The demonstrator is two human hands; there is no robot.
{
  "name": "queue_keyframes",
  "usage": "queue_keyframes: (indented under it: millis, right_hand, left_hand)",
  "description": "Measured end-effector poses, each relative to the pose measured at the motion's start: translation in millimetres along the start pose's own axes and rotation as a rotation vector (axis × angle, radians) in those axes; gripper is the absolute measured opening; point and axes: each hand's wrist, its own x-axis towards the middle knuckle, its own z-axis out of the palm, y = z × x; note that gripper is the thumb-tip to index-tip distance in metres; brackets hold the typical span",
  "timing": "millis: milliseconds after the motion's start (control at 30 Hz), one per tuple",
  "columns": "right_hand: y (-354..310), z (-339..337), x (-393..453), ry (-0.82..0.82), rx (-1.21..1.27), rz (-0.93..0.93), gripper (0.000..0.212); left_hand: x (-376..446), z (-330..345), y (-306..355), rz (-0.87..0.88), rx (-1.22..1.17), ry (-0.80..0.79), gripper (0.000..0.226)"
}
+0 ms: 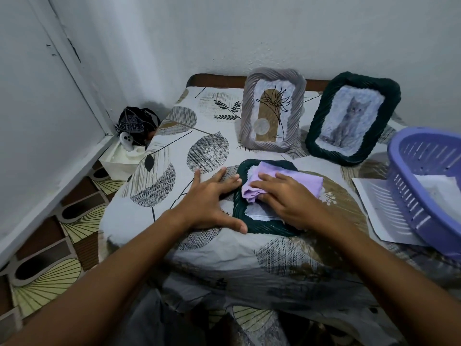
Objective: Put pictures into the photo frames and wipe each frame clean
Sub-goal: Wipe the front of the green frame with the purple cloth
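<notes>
On the leaf-patterned cloth over the desk, the right hand presses a folded lilac cloth with nearly straight fingers onto a dark green woven photo frame lying flat. The left hand, fingers spread, steadies the frame's left edge. Behind stand a grey woven frame and a dark green frame with a cat picture; a purple plastic basket sits to the right.

A home room corner: leaf-print cloth over a low worktop, patterned floor tiles, plain painted walls, laundry-style basket.
</notes>
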Motion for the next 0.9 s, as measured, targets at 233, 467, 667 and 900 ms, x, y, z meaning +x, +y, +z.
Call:
queue_keyframes:
  millis: [233, 467, 667, 900]
  right_hand:
    - [0.5, 0.7, 31.4, 0.05, -0.03, 0.132, 0.045]
    - [5.3, 0.3, 14.4, 0.034, 0.086, 0.081, 0.039]
    - [-1.6, 5.6, 6.4, 0.024, 0.127, 0.111, 0.042]
    - [-3.2, 8.3, -14.8, -0.001, 0.12, 0.057, 0.042]
  left_hand:
    - [-2.3, -5.4, 5.4, -0.005, -0.011, 0.0, 0.124]
    - [-0.3, -3.7, 2.0, 0.008, 0.013, -0.02, 0.125]
    - [-0.2, -5.9, 2.6, 0.008, 0.022, -0.029, 0.125]
    - [-2.5, -9.0, 1.7, 0.025, 0.055, -0.061, 0.129]
